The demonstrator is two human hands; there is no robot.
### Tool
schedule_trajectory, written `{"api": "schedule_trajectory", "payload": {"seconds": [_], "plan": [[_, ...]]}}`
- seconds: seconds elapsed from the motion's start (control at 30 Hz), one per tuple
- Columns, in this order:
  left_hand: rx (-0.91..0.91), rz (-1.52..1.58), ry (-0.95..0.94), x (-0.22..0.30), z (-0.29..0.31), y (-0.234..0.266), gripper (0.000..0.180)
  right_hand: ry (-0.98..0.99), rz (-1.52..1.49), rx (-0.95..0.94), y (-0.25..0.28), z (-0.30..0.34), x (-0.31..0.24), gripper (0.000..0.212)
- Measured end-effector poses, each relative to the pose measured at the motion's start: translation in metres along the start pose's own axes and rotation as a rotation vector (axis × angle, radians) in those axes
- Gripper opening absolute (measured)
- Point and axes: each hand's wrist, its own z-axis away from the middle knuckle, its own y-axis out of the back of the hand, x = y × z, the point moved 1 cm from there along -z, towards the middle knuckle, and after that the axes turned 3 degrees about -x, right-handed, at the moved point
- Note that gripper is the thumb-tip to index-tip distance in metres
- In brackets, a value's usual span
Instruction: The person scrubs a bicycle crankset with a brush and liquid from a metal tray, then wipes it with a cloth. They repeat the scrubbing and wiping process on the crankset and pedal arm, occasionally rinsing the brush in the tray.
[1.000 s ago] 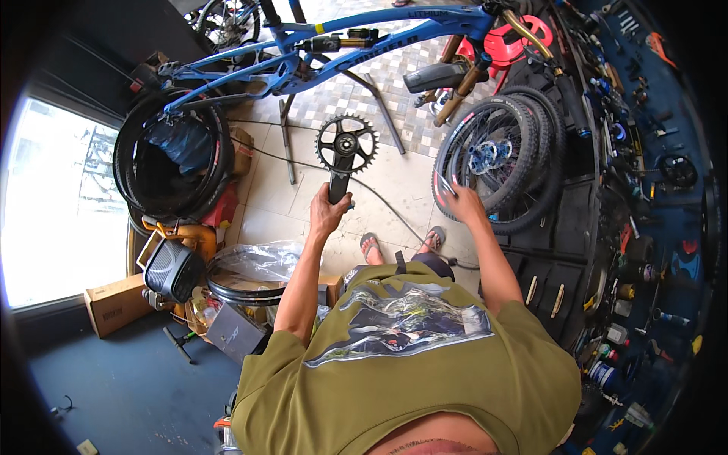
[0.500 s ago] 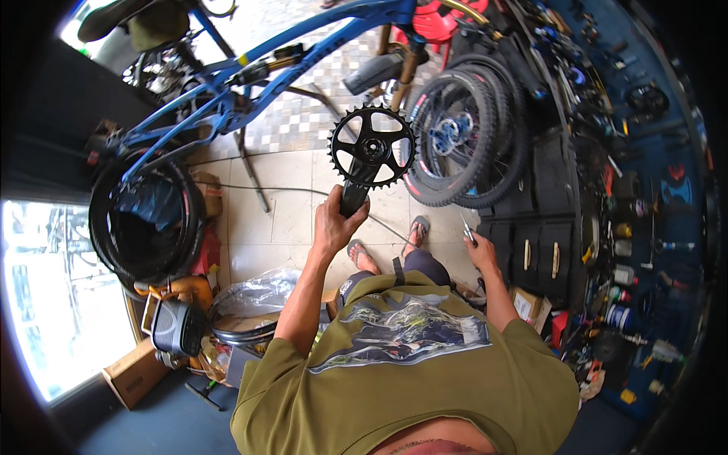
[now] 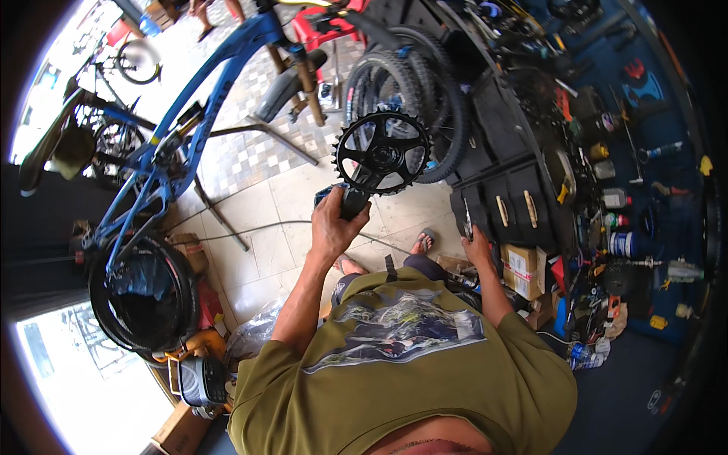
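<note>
While the left hand [image 3: 339,224] has its grip closed around the crank [image 3: 355,204], above the tiled floor [image 3: 284,254], the right grip [image 3: 478,244] holds a slim tool [image 3: 468,225], apart from it. The toothed ring [image 3: 384,156] appears joined to the crank; both are off the blue frame [image 3: 206,125]. Work remaining cannot be determined. A black cabinet [image 3: 517,220] bounds the right; floor leftward is open, crossed by 1 cable [image 3: 262,227].
</note>
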Motion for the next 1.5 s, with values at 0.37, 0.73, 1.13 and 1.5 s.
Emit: {"api": "schedule_trajectory", "payload": {"seconds": [0.37,0.73,1.13,1.5], "plan": [[0.055,-0.122,-0.244,0.083,-0.063,-0.153,0.037,-0.132,-0.191,-0.081,0.052,-0.026,0.146,0.042],[-0.052,0.028,-0.070,0.158,-0.096,-0.249,0.033,-0.095,-0.222,-0.162,0.067,-0.092,0.186,0.046],[-0.221,0.447,0.256,0.163,-0.159,-0.290,0.030,0.192,-0.654,0.413,0.145,-0.210,0.063,0.031],[-0.230,-0.280,-0.092,0.187,-0.357,-0.264,0.050,-0.238,-1.103,0.351,0.131,-0.314,0.038,0.016]]}}
